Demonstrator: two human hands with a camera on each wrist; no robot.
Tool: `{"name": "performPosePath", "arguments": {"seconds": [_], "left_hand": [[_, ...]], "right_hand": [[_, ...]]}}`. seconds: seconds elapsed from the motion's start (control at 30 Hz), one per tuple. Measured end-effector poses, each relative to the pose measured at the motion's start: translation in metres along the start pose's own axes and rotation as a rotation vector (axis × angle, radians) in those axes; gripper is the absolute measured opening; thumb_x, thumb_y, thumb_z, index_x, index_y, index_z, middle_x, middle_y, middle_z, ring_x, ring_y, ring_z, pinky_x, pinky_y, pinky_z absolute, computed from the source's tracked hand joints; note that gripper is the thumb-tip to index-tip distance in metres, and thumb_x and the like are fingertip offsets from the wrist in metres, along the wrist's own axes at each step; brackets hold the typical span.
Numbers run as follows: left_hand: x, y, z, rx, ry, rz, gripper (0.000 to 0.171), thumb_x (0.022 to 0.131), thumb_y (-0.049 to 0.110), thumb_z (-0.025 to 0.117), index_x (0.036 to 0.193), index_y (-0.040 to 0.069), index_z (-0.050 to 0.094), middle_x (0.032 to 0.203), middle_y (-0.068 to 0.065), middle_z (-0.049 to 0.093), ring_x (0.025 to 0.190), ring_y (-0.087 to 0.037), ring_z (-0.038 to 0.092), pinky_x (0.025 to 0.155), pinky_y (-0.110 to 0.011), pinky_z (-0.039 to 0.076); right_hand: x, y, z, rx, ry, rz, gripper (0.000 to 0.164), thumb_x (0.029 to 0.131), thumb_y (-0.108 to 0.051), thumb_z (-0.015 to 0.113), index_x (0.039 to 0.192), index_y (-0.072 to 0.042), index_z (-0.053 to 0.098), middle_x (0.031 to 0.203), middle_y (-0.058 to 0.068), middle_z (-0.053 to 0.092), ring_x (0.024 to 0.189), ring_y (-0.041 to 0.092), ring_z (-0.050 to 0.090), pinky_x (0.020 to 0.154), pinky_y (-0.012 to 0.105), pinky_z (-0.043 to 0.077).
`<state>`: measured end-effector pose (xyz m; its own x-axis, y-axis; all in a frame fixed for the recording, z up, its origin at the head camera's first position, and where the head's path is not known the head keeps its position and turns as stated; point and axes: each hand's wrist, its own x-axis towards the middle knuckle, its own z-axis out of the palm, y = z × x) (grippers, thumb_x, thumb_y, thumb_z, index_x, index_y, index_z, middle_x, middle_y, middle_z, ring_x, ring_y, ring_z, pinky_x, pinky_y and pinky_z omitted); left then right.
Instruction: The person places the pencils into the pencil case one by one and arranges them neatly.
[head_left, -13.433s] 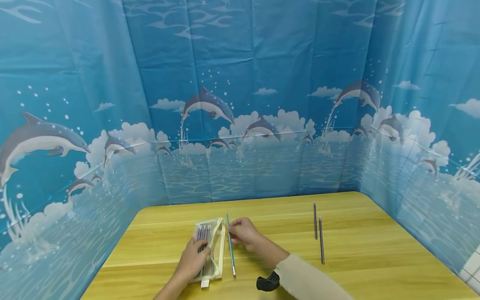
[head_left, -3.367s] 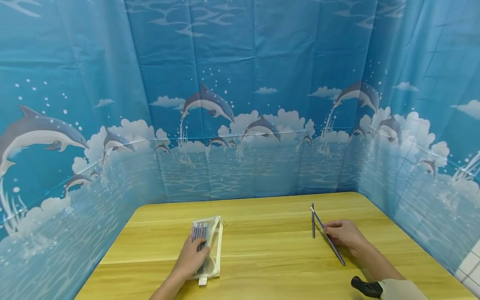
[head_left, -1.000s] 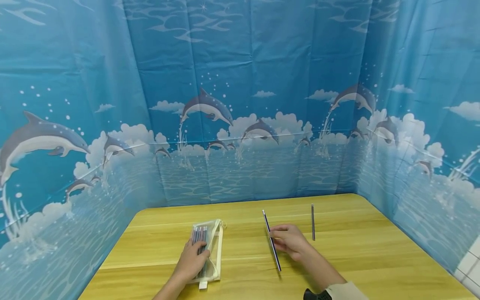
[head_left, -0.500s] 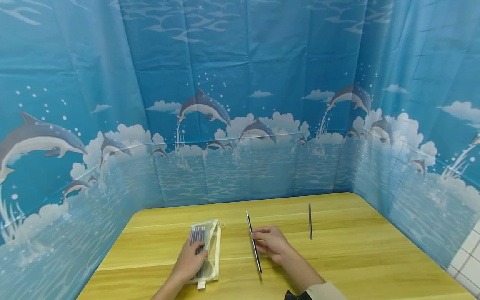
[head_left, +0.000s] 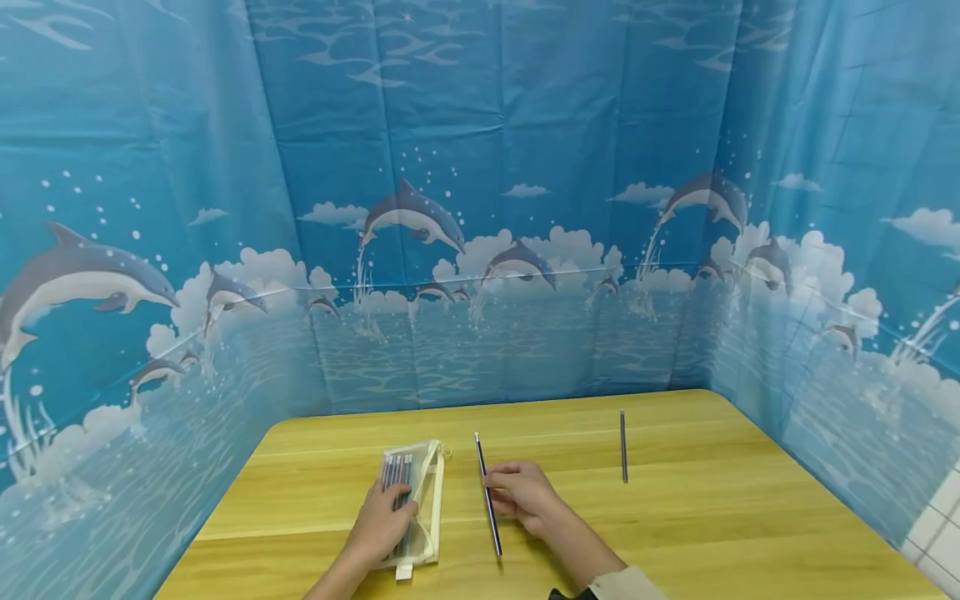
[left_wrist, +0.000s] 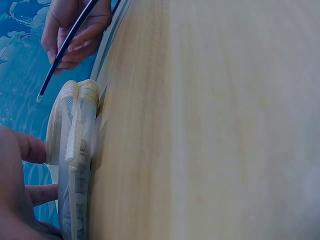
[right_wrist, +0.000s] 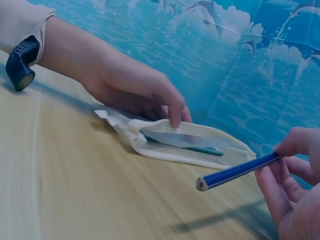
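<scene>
My left hand point(head_left: 380, 523) rests over a cream mesh zip pouch point(head_left: 429, 533), its fingertips pressing on the top face. Several pencils point(head_left: 397, 471) lie inside, side by side under the mesh. The pouch's zipped side gapes toward the right, and a teal pencil point(right_wrist: 205, 150) shows in that gap in the right wrist view. Between thumb and fingers, my right hand point(head_left: 525, 497) pinches a dark blue pencil point(right_wrist: 230, 173) with pale stripes. That pencil is held above the table just right of the pouch, its blunt unsharpened end toward me and its white-tipped end pointing away.
Another dark pencil point(head_left: 624, 446) lies by itself on the right part of the yellow wood-grain table point(head_left: 712, 517). Behind and beside the table hangs a blue curtain point(head_left: 525, 350) printed with dolphins. A black wrist device point(right_wrist: 22, 62) sits at the left sleeve in the right wrist view.
The teal pencil once beside the pouch is now inside it. My right hand took the blue pencil from the table's right side and carried it left toward the pouch. My left hand stayed put.
</scene>
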<state>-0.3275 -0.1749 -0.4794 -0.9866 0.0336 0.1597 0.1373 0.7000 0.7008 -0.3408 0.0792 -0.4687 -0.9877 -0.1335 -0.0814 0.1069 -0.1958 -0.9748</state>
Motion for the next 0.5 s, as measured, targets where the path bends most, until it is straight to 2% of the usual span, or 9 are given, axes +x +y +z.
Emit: {"name": "performPosePath", "arguments": {"seconds": [0.3,0.5], "left_hand": [[0.0,0.001,0.001,-0.007,-0.008,-0.008,0.049,0.091,0.026,0.063,0.132,0.0,0.066,0.156,-0.044,0.025,0.138,-0.064,0.03,0.103,-0.075,0.036],[-0.001,0.002,0.0,0.005,-0.005,-0.009,0.05,0.091,0.027,0.063,0.133,0.0,0.066,0.157,-0.043,0.024,0.138,-0.064,0.031,0.102,-0.075,0.036]], "right_hand": [[0.004,0.009,0.026,0.004,0.021,0.001,0.028,0.093,0.0,0.07,0.117,0.012,0.064,0.1,0.016,0.066,0.078,0.017,0.067,0.068,0.028,0.06],[0.006,0.015,0.044,-0.047,0.046,-0.022,0.027,0.093,-0.002,0.07,0.116,0.011,0.063,0.099,0.016,0.067,0.078,0.017,0.067,0.067,0.029,0.061]]}}
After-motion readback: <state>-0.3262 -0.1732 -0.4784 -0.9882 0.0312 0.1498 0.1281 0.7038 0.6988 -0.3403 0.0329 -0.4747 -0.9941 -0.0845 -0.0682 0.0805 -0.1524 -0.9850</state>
